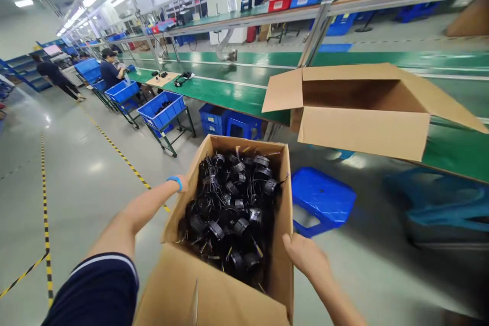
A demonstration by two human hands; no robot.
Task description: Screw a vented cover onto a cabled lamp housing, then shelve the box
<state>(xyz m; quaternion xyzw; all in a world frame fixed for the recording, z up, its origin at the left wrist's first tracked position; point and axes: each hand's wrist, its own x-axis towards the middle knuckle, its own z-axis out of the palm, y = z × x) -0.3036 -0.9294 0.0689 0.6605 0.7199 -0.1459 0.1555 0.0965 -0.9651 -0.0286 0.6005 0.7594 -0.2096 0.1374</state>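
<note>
Head view: carrying step, it seemed. Left hand [183, 183] gripped left wall of open cardboard box [214, 295], fingers hidden behind it. Right hand [303, 254] closed on box's right rim. Box full of black wired parts [233, 214]. Beyond box: blue stool [321, 198], empty carton [362, 112] on green bench [229, 94]. Next move likely needed level, two-handed hold; load looked heavy.

Person wore a dark navy short sleeve [97, 290] with a thin white stripe near the cuff, seen on the left arm. Bright blue wristband [176, 181] sat on the left wrist. Right forearm [336, 300] was bare, no sleeve visible, no gloves.
</note>
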